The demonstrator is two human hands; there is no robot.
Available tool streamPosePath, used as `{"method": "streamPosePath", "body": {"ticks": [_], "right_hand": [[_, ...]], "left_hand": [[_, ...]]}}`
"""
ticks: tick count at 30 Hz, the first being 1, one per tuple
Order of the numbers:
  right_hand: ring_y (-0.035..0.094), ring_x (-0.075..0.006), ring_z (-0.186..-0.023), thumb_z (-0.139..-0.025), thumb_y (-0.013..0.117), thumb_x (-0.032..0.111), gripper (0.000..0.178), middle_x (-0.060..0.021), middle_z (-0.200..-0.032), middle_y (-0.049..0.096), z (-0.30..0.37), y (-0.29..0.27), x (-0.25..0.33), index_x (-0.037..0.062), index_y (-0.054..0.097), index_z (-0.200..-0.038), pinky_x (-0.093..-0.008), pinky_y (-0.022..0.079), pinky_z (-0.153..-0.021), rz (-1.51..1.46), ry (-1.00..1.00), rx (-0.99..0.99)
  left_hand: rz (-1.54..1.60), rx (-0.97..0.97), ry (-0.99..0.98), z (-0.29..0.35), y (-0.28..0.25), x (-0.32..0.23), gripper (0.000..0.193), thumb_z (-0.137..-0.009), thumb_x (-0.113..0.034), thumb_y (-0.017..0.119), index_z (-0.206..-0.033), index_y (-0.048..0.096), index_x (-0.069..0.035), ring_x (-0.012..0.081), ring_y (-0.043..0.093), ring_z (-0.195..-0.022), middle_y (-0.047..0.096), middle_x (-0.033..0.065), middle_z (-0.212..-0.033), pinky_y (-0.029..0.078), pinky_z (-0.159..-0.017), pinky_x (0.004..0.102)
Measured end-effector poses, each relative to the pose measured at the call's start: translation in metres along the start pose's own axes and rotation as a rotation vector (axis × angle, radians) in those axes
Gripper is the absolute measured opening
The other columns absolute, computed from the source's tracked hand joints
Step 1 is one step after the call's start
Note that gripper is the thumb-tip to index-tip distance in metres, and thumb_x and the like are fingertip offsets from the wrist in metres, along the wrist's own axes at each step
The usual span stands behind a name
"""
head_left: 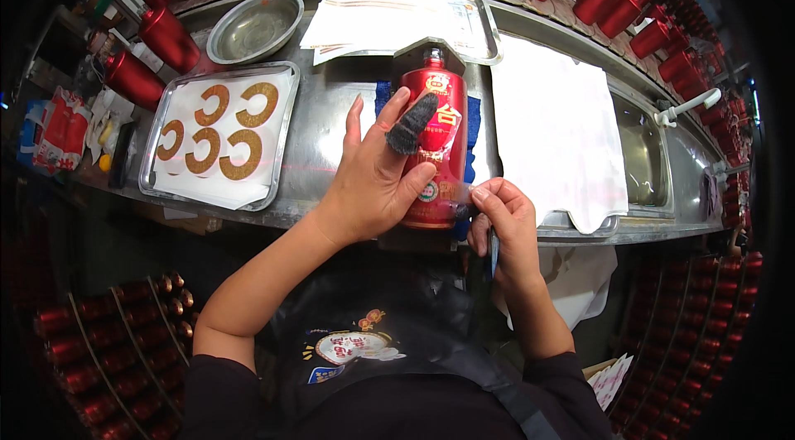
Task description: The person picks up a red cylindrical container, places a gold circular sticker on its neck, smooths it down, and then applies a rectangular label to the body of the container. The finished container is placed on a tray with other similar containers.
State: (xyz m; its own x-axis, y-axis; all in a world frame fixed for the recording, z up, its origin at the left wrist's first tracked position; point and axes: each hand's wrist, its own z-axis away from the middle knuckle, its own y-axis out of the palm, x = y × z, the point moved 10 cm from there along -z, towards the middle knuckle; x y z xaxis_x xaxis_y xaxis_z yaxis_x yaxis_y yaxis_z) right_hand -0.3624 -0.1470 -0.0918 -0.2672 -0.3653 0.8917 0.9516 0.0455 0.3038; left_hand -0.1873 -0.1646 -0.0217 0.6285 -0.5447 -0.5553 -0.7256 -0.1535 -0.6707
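A red metallic bottle point(447, 146) with gold lettering lies on its back, neck pointing away from me, in a dark holder point(411, 55) over a blue cloth point(474, 121). My left hand point(373, 167) rests on its left side with fingers stretched and spread. One finger wears a black fabric cover point(411, 125) and lies across the bottle front; the thumb touches lower down. At the bottle's lower right, my right hand point(507, 221) is closed, thumb and forefinger pinching a thin clear film point(455, 191). A slim bluish tool point(494, 251) shows under that hand's fingers.
A tray point(286, 138) of gold C-shaped pieces stands left, below a metal bowl point(255, 26). Behind the bottle lies a paper-covered tray point(484, 26); white sheets point(559, 134) and a sink point(642, 163) are right. Red bottles point(170, 38) line the back; racks point(108, 341) of them stand below.
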Motion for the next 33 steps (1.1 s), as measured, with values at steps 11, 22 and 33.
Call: {"method": "streamPosePath", "body": {"ticks": [11, 22, 33], "right_hand": [[0.056, -0.005, -0.087, -0.095, 0.062, 0.002, 0.017, -0.0023, -0.101, 0.062, -0.003, -0.024, 0.016, -0.0005, 0.059, -0.112, -0.0168, 0.043, -0.067, 0.298, -0.076, -0.156], [0.055, -0.0288, -0.1, -0.096, 0.066, 0.026, 0.061, -0.0166, -0.133, 0.06, -0.005, 0.035, 0.053, 0.0222, 0.046, -0.154, -0.0375, 0.046, -0.095, 0.982, -0.494, 0.19], [0.033, -0.0085, -0.067, -0.091, 0.072, 0.033, 0.083, -0.0055, -0.105, 0.052, -0.034, 0.024, 0.038, 0.0194, 0.03, -0.161, -0.0232, 0.036, -0.059, 0.967, -0.434, 0.331]], "left_hand": [[0.234, 0.009, -0.095, 0.017, 0.002, 0.016, 0.087, -0.095, -0.038, 0.065, -0.16, 0.016, -0.007, 0.0375, 0.021, -0.152, 0.02, 0.0224, -0.164, 0.009, -0.121, 0.0572], [0.305, 0.059, -0.178, 0.04, 0.01, 0.005, 0.088, -0.1, -0.036, 0.06, -0.161, 0.008, 0.0, 0.0368, 0.023, -0.153, 0.021, 0.0251, -0.164, 0.014, -0.124, 0.0444], [0.616, 0.057, -0.311, 0.035, 0.023, 0.024, 0.079, -0.102, -0.023, 0.057, -0.162, 0.008, -0.004, 0.0293, 0.013, -0.156, 0.016, 0.0169, -0.168, 0.01, -0.124, 0.0408]]}}
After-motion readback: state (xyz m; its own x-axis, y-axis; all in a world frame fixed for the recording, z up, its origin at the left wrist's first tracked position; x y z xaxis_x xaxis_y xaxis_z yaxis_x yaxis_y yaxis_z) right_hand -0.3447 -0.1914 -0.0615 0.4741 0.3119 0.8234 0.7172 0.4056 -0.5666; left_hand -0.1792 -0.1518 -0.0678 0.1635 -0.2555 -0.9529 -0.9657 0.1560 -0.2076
